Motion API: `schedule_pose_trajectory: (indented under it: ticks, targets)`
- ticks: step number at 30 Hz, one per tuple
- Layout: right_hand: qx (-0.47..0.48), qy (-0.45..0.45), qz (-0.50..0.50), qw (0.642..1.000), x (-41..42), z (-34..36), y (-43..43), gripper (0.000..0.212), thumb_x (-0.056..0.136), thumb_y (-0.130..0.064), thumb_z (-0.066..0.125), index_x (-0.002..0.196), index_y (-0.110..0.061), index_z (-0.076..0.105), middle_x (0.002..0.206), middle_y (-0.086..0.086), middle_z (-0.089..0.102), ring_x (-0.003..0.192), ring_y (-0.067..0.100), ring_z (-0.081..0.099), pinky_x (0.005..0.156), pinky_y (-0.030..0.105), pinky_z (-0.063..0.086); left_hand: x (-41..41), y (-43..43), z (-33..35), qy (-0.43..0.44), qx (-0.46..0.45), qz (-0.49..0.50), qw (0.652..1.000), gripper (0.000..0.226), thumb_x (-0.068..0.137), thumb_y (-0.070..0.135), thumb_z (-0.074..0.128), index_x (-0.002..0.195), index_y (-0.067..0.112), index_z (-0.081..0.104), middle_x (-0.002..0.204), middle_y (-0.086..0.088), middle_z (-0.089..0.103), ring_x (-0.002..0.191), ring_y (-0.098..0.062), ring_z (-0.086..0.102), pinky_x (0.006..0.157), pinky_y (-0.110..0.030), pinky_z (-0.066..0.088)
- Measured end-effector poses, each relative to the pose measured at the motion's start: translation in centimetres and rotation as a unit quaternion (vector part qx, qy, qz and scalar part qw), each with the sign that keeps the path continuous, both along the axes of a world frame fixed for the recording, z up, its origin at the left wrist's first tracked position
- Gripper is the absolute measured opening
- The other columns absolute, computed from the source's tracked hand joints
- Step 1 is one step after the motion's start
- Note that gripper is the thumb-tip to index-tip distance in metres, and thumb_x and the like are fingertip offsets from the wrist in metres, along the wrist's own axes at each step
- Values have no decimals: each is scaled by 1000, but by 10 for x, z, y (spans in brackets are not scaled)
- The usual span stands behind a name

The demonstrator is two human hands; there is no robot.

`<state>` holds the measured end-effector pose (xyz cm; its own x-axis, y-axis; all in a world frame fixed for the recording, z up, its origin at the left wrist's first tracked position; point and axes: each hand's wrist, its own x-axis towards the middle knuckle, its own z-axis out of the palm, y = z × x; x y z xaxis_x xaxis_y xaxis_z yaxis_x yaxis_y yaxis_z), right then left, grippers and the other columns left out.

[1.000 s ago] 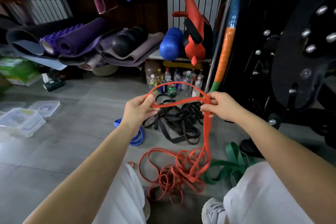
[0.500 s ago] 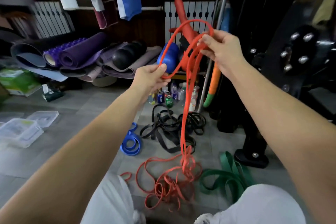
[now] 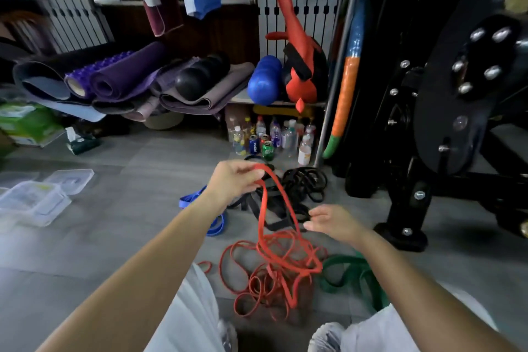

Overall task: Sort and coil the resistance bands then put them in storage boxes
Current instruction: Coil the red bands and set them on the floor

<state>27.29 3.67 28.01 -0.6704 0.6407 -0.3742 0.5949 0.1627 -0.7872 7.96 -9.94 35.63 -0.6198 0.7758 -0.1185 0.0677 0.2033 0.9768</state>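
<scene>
Grey floor tiles (image 3: 148, 180) are lying open at centre left. Left hand (image 3: 233, 180) is pinching a red band (image 3: 273, 203) at frame centre; right hand (image 3: 333, 221) is hovering spread, empty, beside its dangling loop, above the red pile (image 3: 265, 283). Clear boxes (image 3: 31, 203) are sitting far left.

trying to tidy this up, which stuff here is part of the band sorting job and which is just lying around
Part of the job: red bands, black bands, blue band, green band, clear storage boxes.

Just lying about: rolled yoga mats, bottles and cans, blue roller, tissue pack.
</scene>
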Motion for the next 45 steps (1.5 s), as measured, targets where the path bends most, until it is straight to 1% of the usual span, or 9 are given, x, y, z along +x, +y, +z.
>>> schedule_pose_trajectory:
  ticks: [5, 8, 12, 17, 22, 25, 30, 38, 45]
  targets:
    - [-36, 121, 9, 992, -7, 4, -36, 51, 78, -10, 75, 125, -3, 55, 116, 10, 63, 98, 13, 61, 88, 21, 48, 29, -18, -33, 58, -51, -73, 994, 14, 83, 1, 67, 82, 14, 71, 66, 6, 69, 70, -11, 65, 77, -35, 55]
    - [16, 141, 51, 989, -5, 7, -53, 52, 76, -14, 77, 125, -10, 58, 111, 3, 66, 95, 11, 66, 87, 23, 52, 43, -26, -37, 108, -43, -122, 986, 11, 81, 0, 69, 91, 3, 72, 79, -3, 73, 75, -11, 67, 77, -28, 55]
    - [39, 181, 53, 981, 4, 5, -65, 36, 78, -10, 75, 113, -10, 67, 93, 1, 72, 75, 8, 68, 79, 25, 55, 56, -35, -27, 141, -39, -147, 978, 21, 77, 3, 74, 87, 22, 70, 83, 0, 71, 79, -13, 68, 79, -24, 55]
    - [79, 223, 58, 970, 14, 5, -80, 15, 75, -14, 77, 90, -15, 76, 81, 20, 63, 74, 38, 65, 74, 51, 53, 71, -47, -23, 110, 4, -118, 987, 24, 77, 1, 73, 83, 23, 66, 80, -7, 68, 73, -19, 68, 71, -30, 58]
    - [76, 236, 59, 967, 25, 11, -88, 12, 74, -14, 77, 86, -12, 75, 85, 16, 62, 73, 29, 65, 74, 45, 55, 74, -60, -28, 19, 42, -96, 994, 25, 75, 0, 73, 85, 22, 68, 86, -11, 72, 77, -24, 71, 71, -29, 58]
    - [145, 192, 71, 968, 35, 13, -83, 12, 76, -26, 76, 88, -23, 75, 86, -5, 61, 73, 3, 58, 72, 23, 48, 73, -64, -33, 88, -14, -112, 990, 23, 76, 5, 75, 81, 25, 67, 80, 4, 72, 77, -12, 70, 73, -21, 54]
    - [270, 69, 165, 946, 45, 9, -84, 26, 84, -38, 66, 109, -32, 69, 92, -17, 61, 86, 4, 56, 75, 21, 39, 81, -62, -40, 436, -187, -229, 850, 19, 82, 27, 68, 97, 16, 65, 94, 5, 55, 93, -13, 55, 83, -24, 41]
    - [376, -37, 256, 890, 40, 9, -96, 31, 91, -41, 47, 117, -31, 60, 132, -19, 51, 125, 10, 43, 97, 27, 38, 112, -54, -32, 536, -284, -220, 764, 43, 82, 46, 65, 117, 21, 55, 113, -4, 55, 110, -25, 49, 72, -31, 36]
    - [368, -18, 267, 890, 38, 12, -95, 28, 89, -40, 50, 112, -31, 63, 127, -18, 54, 120, 14, 47, 95, 26, 37, 123, -52, -32, 553, -347, -232, 722, 22, 91, 16, 55, 113, 11, 57, 116, -10, 57, 105, -31, 58, 69, -34, 39]
